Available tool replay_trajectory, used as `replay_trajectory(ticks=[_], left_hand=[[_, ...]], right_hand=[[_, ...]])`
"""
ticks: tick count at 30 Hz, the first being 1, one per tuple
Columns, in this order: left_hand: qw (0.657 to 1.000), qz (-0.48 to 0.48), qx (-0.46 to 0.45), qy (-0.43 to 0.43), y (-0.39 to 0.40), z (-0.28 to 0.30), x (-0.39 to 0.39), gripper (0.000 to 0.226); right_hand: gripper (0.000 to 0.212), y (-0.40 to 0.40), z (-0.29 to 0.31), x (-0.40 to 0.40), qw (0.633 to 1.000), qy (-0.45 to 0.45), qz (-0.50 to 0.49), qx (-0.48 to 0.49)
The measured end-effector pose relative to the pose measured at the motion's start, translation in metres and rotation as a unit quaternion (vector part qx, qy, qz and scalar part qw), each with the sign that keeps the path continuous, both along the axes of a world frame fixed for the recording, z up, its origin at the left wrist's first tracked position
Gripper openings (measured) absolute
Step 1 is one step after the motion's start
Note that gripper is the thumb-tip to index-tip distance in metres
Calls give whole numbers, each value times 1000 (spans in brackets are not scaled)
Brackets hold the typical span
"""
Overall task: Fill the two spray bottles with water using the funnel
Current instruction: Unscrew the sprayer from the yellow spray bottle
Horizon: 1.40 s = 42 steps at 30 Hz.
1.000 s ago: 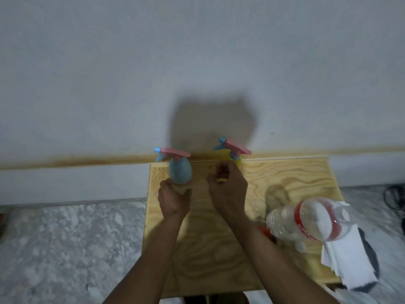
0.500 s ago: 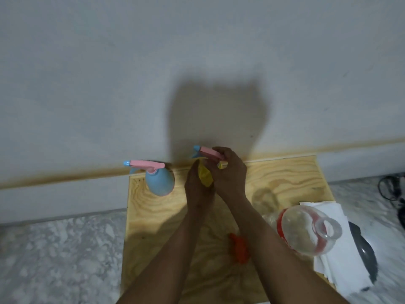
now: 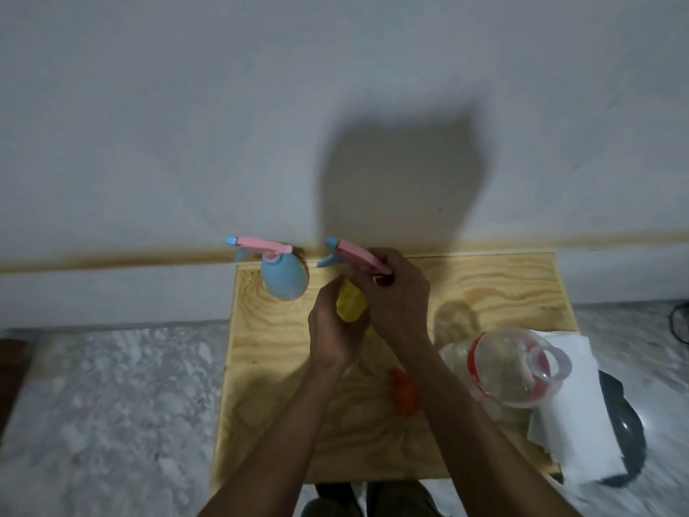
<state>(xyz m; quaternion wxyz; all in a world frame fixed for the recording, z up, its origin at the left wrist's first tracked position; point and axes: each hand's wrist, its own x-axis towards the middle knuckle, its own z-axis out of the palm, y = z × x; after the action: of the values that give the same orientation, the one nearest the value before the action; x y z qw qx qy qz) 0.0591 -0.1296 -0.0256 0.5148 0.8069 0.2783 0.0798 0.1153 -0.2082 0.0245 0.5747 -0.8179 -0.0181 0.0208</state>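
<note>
Clearly both hands were busy with the yellow spray bottle (image 3: pixel 350 305) near the far edge of the small plywood table (image 3: pixel 484 292). The left hand (image 3: pixel 335 330) was wrapped around the bottle's yellow body from the left side, fingers curled against it. The right hand (image 3: pixel 395 296) was clenched on the pink spray head (image 3: pixel 354 253) at the bottle's neck, so that its blue nozzle and trigger pointed left and away, tilted off level. To the left of them the blue spray bottle (image 3: pixel 285 279) stood upright on the far left corner of the table, its own pink spray head (image 3: pixel 261 245) in place and pointing left, apart from both hands. An orange funnel (image 3: pixel 404 391) lay on the table nearer the person, partly hidden under the right forearm and blurred. On the right side of the table a clear plastic water bottle (image 3: pixel 510 367) with a red label stood uncapped, its open mouth toward the camera. Just beside it a stack of white paper (image 3: pixel 574 423) overhung the table's right edge, with a dark grey object (image 3: pixel 630 430) beneath it on the marbled floor (image 3: pixel 112 404).
</note>
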Motion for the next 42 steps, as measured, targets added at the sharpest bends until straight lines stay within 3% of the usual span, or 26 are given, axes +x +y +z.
replay_trajectory(ticks=[4,11,15,20,31,34,38,42], left_hand=[[998,28,-42,-39,-2,16,-59,60],[999,29,-10,-28,-5,24,-156,65],[996,49,-3,-79,-18,30,-201,63],[989,83,30,-117,-36,36,-239,62],[982,80,33,-170,-42,53,-239,58],[980,72,24,-185,-41,53,-235,56],[978,57,20,-199,-39,57,-236,50],[977,62,-9,-203,-32,69,-236,48]], right_hand=[[30,-7,15,-47,997,35,66,27],[31,-18,30,-123,989,48,129,49],[36,-22,37,-160,987,71,137,46],[22,-27,40,-188,986,107,107,66],[34,-35,48,-180,982,122,122,83],[24,-41,47,-172,966,158,140,151],[44,-40,48,-177,943,191,143,234],[40,-31,53,-185,930,207,129,273]])
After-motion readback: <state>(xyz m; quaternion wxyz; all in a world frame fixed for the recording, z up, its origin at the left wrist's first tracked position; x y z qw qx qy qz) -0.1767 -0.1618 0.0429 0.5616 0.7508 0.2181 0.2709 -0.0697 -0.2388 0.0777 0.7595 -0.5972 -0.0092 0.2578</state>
